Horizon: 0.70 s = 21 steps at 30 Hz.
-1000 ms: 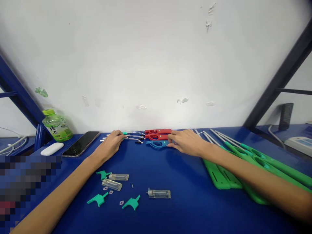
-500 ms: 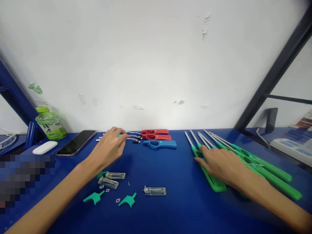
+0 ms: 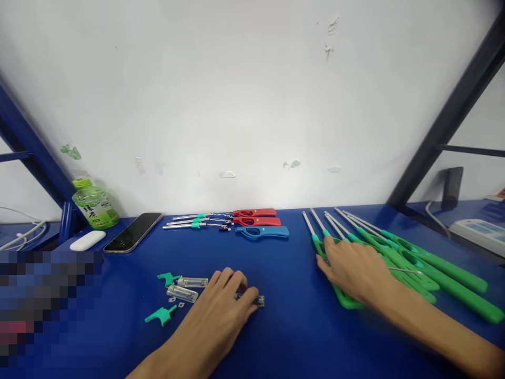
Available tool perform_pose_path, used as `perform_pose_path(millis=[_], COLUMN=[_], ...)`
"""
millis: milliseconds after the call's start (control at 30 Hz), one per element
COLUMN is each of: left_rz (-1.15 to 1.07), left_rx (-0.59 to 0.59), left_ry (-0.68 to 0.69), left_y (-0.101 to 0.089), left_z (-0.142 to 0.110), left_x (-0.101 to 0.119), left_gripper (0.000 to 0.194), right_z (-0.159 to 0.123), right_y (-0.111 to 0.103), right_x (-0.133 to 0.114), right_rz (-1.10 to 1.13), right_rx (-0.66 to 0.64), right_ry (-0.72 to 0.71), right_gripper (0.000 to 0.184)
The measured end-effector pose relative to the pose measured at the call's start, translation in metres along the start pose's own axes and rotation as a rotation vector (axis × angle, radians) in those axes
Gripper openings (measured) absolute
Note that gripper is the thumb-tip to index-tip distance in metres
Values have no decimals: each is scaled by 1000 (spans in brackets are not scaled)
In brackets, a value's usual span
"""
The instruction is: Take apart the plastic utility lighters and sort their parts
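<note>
My left hand has its fingers curled round a clear lighter tank, mostly hidden beneath them. Two similar clear tanks lie to its left, near green plastic triggers and small pale square pieces. Over on the right, my right hand rests on the leftmost of several long green lighters, thumb and fingers closed round its body. A thin metal rod shows past the wrist side of that hand; its other end is hidden.
At the back lie two red lighter casings, a blue casing and metal tubes with wires and green clips. A phone, white case and green-labelled bottle stand left. The wall borders the blue table.
My left hand has come down and right from the metal tubes to the clear tank, uncovering the tubes and green clips. My right hand stays on the green lighters. The view has shifted slightly.
</note>
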<state>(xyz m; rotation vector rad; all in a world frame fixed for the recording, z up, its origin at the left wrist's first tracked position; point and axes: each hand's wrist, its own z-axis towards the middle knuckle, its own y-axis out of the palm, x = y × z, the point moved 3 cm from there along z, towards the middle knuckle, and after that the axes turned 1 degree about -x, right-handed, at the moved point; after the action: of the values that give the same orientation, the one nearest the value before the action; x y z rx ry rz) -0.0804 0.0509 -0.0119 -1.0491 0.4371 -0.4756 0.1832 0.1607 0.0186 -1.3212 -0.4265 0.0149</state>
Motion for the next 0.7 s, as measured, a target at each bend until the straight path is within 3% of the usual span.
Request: perform_pose_path(millis=[200,333,400,533,600,700], left_rz=[133,235,271,341,366,348], left_rx=[-19,-16,-8,56,112,252], left_ry=[-86,-121,-127,-131,-118,-51], left_y=[-2,-9,-13,-30,-45,-65], left_z=[-19,-27,-28,-27,-30,-42], left_x=[-26,-42,-49,-48,-34,2], left_gripper=[25,24,25,29,34,47], right_z=[-9,-31,-45,-74,-84,-94], right_y=[-9,-17,-22,-33,-38,-42], right_x=[-1,11,11,-14,-32,-53], right_rz=[27,44,119,168,121,110], right_rx=[85,162,272,474,493,429], right_ry=[-4,-6,-119,-513,-688,-899], right_gripper=[28,39,40,32,33,50])
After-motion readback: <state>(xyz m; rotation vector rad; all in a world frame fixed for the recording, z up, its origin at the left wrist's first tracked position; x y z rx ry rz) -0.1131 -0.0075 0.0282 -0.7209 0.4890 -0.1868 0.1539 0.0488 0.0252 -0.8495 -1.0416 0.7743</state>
